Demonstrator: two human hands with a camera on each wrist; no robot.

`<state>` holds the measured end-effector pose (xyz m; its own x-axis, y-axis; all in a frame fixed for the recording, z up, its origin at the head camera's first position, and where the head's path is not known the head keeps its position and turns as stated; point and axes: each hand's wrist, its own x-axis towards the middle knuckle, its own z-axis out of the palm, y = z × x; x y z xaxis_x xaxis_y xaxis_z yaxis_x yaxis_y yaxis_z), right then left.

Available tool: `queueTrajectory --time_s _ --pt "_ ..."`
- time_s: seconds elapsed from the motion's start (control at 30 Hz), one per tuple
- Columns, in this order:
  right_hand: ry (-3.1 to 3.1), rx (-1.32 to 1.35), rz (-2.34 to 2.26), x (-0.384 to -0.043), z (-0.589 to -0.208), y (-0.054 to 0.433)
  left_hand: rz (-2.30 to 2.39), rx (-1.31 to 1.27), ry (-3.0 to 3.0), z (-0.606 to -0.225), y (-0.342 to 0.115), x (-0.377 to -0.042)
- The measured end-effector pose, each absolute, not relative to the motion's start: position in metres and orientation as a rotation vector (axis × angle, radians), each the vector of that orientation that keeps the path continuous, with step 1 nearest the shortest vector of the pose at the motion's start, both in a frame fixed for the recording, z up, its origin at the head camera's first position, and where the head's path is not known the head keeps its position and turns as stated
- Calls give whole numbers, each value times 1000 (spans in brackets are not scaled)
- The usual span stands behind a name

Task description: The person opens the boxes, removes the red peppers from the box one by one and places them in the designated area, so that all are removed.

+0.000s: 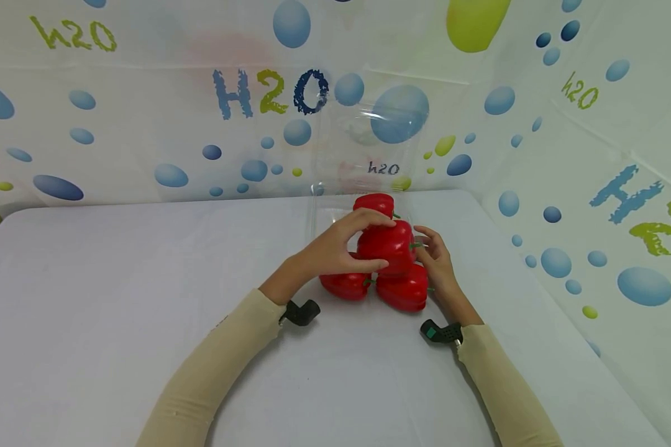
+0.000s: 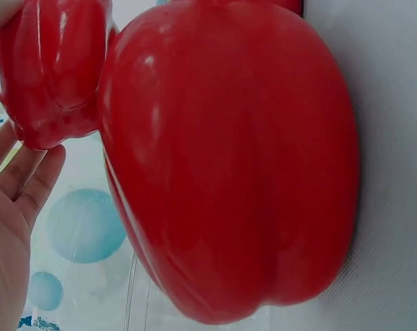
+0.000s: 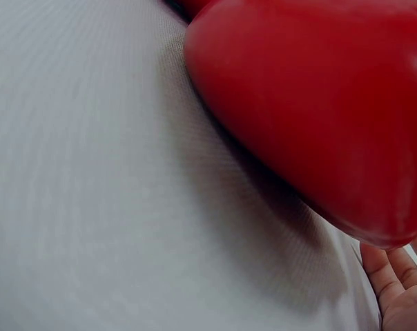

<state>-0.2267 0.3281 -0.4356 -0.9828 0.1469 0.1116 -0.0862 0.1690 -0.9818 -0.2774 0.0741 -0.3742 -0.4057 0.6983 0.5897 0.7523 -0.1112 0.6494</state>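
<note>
Left hand [image 1: 334,247] grips a glossy red bell pepper [image 1: 388,247] between thumb and fingers, near the white table's [image 1: 145,279] far edge; right hand [image 1: 438,264], fingers loosely curved, flanks it.

Head-view table [image 1: 335,385]: white, around six o'clock
Backdrop [image 1: 156,124]: white, printed, ten through three o'clock
Lettering [image 1: 271,93]: "H2O", eleven o'clock
Yellow-green shape [image 1: 477,23]: one o'clock

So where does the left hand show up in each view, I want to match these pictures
Head: near the centre, the left hand gripping a red pepper.
Left wrist: along the left edge, fingers against that pepper.
Right wrist: not in it; the fingers at lower right belong to the right hand.
Shared landmark: the white tabletop, in all three.
</note>
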Motion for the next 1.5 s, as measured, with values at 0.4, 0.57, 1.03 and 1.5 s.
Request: queueTrajectory --time_s 0.4,0.57,1.03,1.5 --pt "-2252 -19 1918 -226 -436 329 -1529 -1757 -2068 -375 80 -270" --pt "-2244 -2 1929 -227 -436 329 -1507 -1805 -2070 -375 83 -266" --pt "-2144 48 1977 -229 -437 327 -1466 -1915 -2075 -370 87 -254" --pt "-2231 -19 1904 -225 -430 322 -1465 -2061 -2026 -370 91 -246"
